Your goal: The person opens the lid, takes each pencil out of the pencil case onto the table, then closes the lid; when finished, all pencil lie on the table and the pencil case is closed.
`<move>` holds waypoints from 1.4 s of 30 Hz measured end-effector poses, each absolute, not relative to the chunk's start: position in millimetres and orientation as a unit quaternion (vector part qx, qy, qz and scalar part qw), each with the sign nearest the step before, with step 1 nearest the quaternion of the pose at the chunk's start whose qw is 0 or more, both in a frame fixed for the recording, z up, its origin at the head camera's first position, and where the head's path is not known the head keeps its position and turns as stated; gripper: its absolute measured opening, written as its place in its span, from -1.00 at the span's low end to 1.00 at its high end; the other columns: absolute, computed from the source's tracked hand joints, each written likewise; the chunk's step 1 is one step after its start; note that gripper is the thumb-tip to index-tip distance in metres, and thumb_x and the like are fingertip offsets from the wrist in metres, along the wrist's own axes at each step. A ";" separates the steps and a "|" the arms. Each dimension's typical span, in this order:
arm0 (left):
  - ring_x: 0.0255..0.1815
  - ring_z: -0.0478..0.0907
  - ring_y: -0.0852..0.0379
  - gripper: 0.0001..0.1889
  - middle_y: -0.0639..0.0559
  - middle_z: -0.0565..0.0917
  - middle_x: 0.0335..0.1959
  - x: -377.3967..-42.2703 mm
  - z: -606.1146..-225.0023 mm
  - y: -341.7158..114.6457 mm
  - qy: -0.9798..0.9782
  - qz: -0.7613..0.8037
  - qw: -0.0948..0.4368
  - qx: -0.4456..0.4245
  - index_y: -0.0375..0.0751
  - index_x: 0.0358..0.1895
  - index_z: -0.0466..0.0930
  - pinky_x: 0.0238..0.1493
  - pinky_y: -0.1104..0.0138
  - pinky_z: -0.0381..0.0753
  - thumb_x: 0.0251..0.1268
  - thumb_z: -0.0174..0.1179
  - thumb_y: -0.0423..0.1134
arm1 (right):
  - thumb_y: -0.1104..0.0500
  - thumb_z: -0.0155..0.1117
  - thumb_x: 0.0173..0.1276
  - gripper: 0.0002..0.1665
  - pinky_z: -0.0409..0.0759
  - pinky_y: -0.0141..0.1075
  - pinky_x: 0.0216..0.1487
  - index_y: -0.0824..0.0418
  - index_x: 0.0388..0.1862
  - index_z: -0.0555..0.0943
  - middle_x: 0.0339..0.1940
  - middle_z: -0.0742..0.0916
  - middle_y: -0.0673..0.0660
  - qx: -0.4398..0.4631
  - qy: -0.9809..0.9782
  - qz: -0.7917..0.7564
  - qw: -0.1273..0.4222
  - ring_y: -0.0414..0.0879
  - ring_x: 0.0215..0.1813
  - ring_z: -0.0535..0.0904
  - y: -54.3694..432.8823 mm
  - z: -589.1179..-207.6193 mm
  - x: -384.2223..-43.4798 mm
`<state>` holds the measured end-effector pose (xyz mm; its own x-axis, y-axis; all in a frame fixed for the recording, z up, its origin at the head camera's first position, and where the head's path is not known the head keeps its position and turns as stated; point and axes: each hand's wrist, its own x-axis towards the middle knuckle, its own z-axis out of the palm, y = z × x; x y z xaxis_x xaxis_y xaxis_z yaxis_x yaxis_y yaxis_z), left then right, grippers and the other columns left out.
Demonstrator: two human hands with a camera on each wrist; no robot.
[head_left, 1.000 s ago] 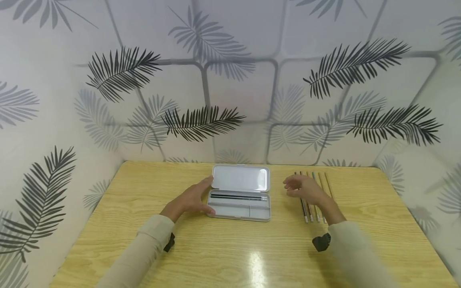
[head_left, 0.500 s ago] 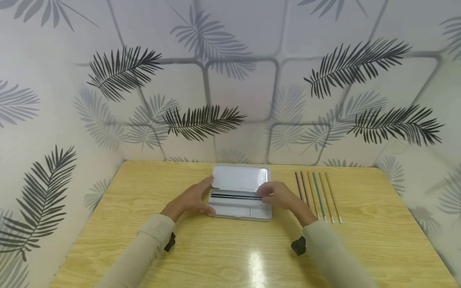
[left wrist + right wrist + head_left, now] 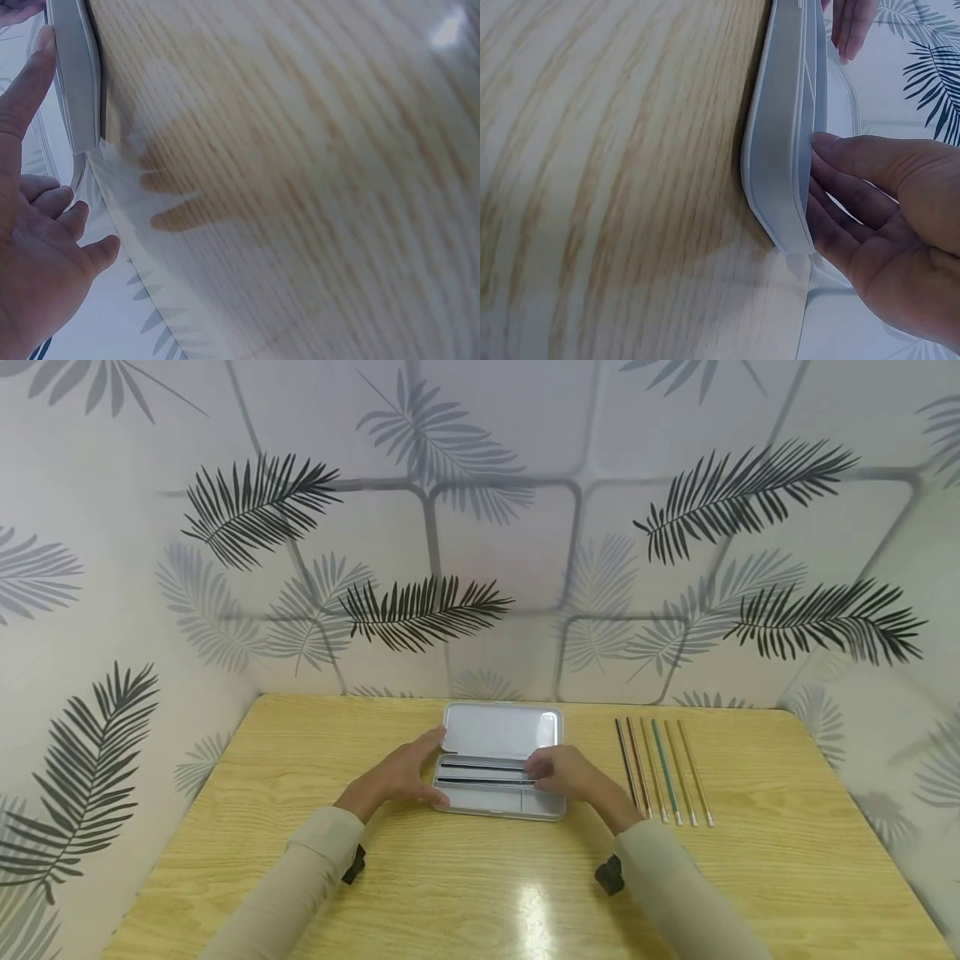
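Note:
A pale grey pencil case [image 3: 480, 802] lies open on the table, its lid [image 3: 495, 729] folded back toward the wall. Two dark pencils lie lengthwise in its long compartment: a rear pencil [image 3: 480, 767] and a front pencil [image 3: 480, 781], with a gap between them. My right hand [image 3: 570, 774] reaches in at the right end, thumb and fingers closed at the front pencil's right end, which they hide. At the left end, my left hand [image 3: 397, 777] touches the case, thumb [image 3: 30, 82] extended along the front wall and fingers by the lid's edge.
Several pencils lie side by side right of the case, among them a teal pencil [image 3: 666, 768] and a red pencil [image 3: 640, 768], white ends toward me. The wood-grain table [image 3: 450, 877] meets a leaf-patterned wall [image 3: 495, 560] behind the case.
My right hand has moved left from above the loose pencils into the case. The two case pencils, close together before, now lie apart, the front one nearer me. The left hand stays put.

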<state>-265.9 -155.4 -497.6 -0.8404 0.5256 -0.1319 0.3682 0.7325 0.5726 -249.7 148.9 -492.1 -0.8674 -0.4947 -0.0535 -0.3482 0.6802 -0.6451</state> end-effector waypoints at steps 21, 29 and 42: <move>0.56 -0.07 -0.05 0.29 -0.09 -0.04 0.55 -270.0 -498.8 -155.1 0.923 0.263 0.144 0.242 -0.22 0.52 -0.15 0.54 0.10 0.03 -0.27 0.52 0.10 | 0.45 0.24 0.11 -0.74 0.60 -0.38 -0.15 0.24 -0.21 0.67 -0.35 0.73 0.08 -0.282 0.897 -0.303 0.157 -0.16 -0.25 0.61 147.3 -486.6 -258.0; 0.56 -0.07 -0.07 0.28 -0.11 -0.04 0.55 -268.1 -497.6 -154.9 0.923 0.261 0.149 0.242 -0.23 0.52 -0.15 0.53 0.08 0.04 -0.25 0.52 0.09 | 0.45 0.23 0.14 -0.74 0.62 -0.35 -0.15 0.25 -0.21 0.67 -0.35 0.71 0.09 -0.287 0.895 -0.313 0.135 -0.15 -0.25 0.59 147.2 -485.2 -255.0; 0.56 -0.06 -0.09 0.27 -0.14 -0.02 0.55 -266.9 -495.7 -155.0 0.921 0.267 0.142 0.247 -0.25 0.52 -0.14 0.53 0.06 0.04 -0.24 0.52 0.08 | 0.41 0.11 0.16 -0.54 0.63 -0.23 -0.19 0.17 0.07 0.54 -0.25 0.66 0.14 -0.201 0.910 -0.339 0.128 -0.02 -0.16 0.62 168.3 -469.2 -247.6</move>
